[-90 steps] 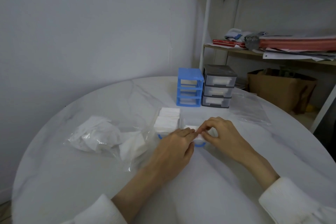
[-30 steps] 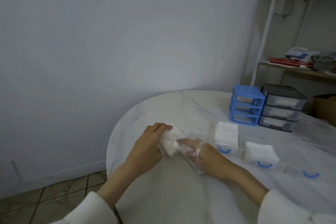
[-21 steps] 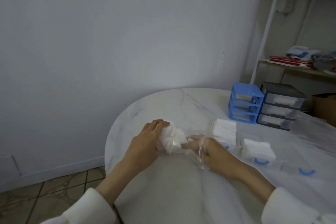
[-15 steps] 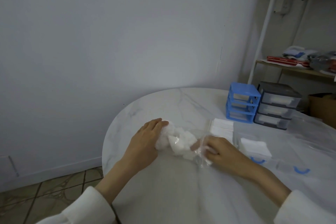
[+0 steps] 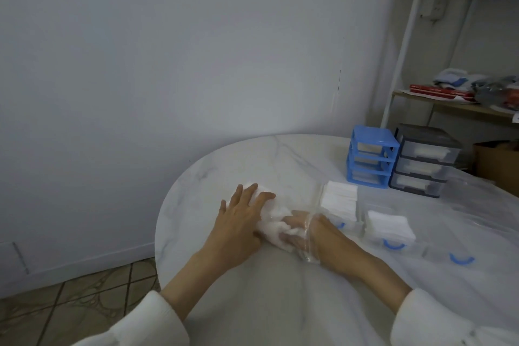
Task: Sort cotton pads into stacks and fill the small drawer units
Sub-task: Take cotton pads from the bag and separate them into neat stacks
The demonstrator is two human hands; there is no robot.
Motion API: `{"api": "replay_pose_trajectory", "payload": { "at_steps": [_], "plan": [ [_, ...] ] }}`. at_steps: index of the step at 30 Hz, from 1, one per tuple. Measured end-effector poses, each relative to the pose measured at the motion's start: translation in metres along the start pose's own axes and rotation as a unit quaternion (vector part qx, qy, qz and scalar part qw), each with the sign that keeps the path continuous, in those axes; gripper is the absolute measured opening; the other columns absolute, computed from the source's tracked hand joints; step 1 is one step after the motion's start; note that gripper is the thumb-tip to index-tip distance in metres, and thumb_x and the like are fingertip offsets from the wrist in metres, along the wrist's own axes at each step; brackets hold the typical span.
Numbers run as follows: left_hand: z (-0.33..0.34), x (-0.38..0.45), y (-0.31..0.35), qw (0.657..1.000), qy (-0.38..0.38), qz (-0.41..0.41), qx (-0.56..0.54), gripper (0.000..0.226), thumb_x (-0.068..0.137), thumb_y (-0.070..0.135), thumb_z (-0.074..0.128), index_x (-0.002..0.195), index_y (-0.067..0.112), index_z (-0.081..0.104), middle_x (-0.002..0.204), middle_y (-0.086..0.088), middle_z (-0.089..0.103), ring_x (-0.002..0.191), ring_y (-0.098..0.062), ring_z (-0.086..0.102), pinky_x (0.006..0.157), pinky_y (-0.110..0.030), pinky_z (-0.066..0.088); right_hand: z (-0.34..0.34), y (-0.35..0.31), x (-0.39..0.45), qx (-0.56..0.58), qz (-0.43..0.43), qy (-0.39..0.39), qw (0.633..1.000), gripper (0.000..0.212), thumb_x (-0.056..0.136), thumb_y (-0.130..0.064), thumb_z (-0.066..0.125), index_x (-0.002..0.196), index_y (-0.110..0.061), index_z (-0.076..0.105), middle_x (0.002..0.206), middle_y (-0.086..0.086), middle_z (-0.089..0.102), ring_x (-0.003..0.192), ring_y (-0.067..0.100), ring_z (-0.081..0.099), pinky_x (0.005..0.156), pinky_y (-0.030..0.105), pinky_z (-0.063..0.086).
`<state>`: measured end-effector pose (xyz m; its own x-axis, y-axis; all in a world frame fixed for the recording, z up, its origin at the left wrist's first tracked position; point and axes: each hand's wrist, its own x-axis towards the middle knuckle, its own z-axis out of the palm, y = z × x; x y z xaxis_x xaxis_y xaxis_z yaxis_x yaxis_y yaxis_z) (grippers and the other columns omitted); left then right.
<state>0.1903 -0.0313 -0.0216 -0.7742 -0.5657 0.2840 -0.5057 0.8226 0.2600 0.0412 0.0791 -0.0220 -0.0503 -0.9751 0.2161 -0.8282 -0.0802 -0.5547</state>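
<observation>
Cotton pads (image 5: 273, 220): loose white heap inside a clear plastic bag (image 5: 304, 244), lying on the worktop (image 5: 252, 289) between both hands.
Left hand (image 5: 238, 223): flat on the heap's left side, fingers straight and spread, pressing down.
Right hand (image 5: 314, 230): pushed into the bag's mouth, fingers reaching into the pads; whether they grip any cannot be told.
Stacks: two neat pad piles in clear trays (image 5: 339, 201) (image 5: 389, 225), just right of the hands.
Drawer units: blue unit (image 5: 370, 159) and grey unit (image 5: 425, 160) side by side, farther back on the right.
</observation>
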Motion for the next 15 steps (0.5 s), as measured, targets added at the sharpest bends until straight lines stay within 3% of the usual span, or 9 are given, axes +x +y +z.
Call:
{"api": "replay_pose_trajectory", "payload": {
  "at_steps": [2,4,6,9,11,15],
  "plan": [
    [-0.003,0.0,-0.005,1.0,0.011,-0.011,0.027,0.067,0.085,0.008,0.049,0.141,0.034,0.023,0.155,0.007,0.008,0.145,-0.024,0.001,0.115,-0.047,0.014,-0.003,0.001,-0.005,0.002,-0.015,0.027,1.0,0.019,0.093,-0.021,0.057,0.079,-0.009,0.06,0.081,-0.007,0.054,0.075,0.001,0.052,0.068,0.017,0.039],
    [-0.006,0.001,-0.008,0.998,0.027,-0.028,0.052,0.067,0.085,0.006,0.048,0.141,0.033,0.022,0.155,0.005,0.007,0.145,-0.026,0.0,0.115,-0.048,0.01,-0.007,0.003,-0.01,-0.013,-0.021,0.058,0.998,0.034,0.091,-0.018,0.06,0.061,-0.023,0.045,0.067,-0.009,0.045,0.065,0.0,0.046,0.061,0.016,0.033],
    [-0.005,0.001,-0.005,0.996,0.032,-0.027,0.076,0.075,0.083,0.002,0.046,0.144,0.031,0.014,0.157,0.003,-0.003,0.145,-0.026,-0.01,0.115,-0.049,0.0,-0.009,0.006,-0.016,-0.021,-0.028,0.073,0.997,0.04,0.09,-0.014,0.061,0.06,-0.031,0.04,0.066,-0.01,0.043,0.067,-0.002,0.045,0.062,0.015,0.032],
    [0.001,-0.003,0.008,0.995,0.034,0.031,0.087,0.089,0.079,0.001,0.046,0.148,0.032,0.0,0.157,0.005,-0.013,0.143,-0.018,-0.022,0.111,-0.046,-0.016,-0.01,0.01,-0.019,-0.027,-0.026,0.08,0.996,0.026,0.09,-0.013,0.06,0.065,-0.014,0.052,0.07,-0.007,0.048,0.069,0.0,0.046,0.064,0.015,0.033],
    [0.004,-0.006,0.017,0.995,0.031,0.066,0.066,0.088,0.078,0.0,0.046,0.147,0.034,0.004,0.157,0.01,-0.005,0.143,-0.01,-0.017,0.111,-0.042,-0.019,-0.01,0.009,-0.02,-0.028,-0.029,0.083,0.996,0.021,0.089,-0.012,0.06,0.07,-0.003,0.055,0.072,0.001,0.052,0.071,0.004,0.047,0.065,0.018,0.034],
    [0.0,-0.006,0.02,0.997,0.046,0.052,0.035,0.074,0.075,-0.006,0.045,0.137,0.032,0.031,0.144,0.015,0.029,0.143,-0.006,0.006,0.115,-0.036,-0.01,-0.015,0.006,-0.025,-0.05,-0.04,0.09,0.994,0.029,0.09,-0.02,0.06,0.066,-0.011,0.048,0.066,-0.007,0.045,0.068,0.004,0.044,0.062,0.018,0.032]
  ]
}}
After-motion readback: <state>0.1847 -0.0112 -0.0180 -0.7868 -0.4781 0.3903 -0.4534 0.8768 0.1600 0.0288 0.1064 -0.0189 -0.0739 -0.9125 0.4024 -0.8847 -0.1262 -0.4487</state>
